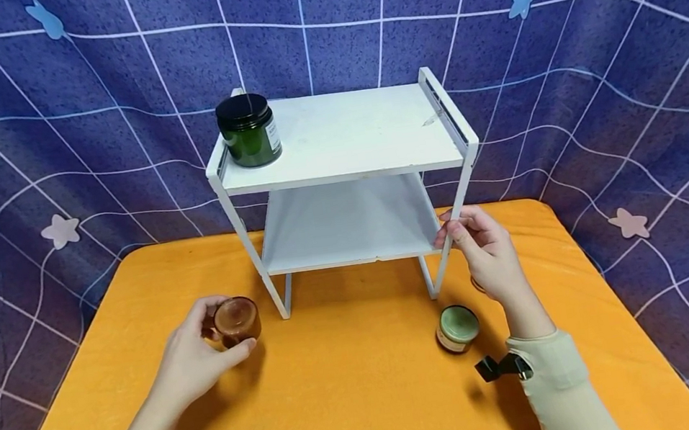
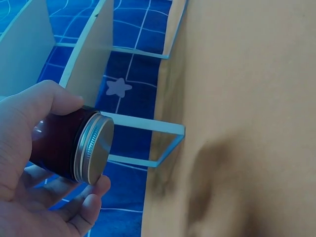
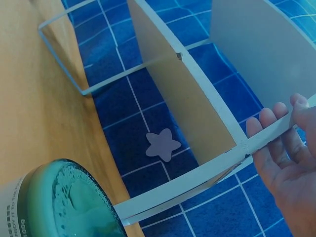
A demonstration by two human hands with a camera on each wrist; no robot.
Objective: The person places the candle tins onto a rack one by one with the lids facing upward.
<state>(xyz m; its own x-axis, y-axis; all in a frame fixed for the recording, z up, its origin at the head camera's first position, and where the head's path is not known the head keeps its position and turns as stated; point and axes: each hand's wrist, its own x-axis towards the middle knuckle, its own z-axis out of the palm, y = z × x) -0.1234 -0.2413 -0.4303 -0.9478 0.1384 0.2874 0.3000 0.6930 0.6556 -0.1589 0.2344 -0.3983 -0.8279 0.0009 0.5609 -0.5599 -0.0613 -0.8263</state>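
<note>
My left hand [image 1: 190,359] holds a small brown glass jar [image 1: 237,321] between thumb and fingers, left of a white two-tier shelf rack [image 1: 334,136]. The jar is upside down, its silver screw lid [image 2: 101,150] facing the orange table, and it looks raised above the cloth. With thumb and fingers, my right hand [image 1: 486,247] grips the rack's right front leg at about the lower shelf's height. A green glass jar [image 1: 457,328] with a pale label stands base up on the table, near the right wrist.
On the upper shelf's left end stands a larger dark green jar [image 1: 249,131] with a black lid. Part of a small brownish rim [image 1: 477,285] shows beside the right hand, mostly hidden. A blue star-patterned curtain [image 1: 319,22] hangs behind the orange-covered table [image 1: 354,388].
</note>
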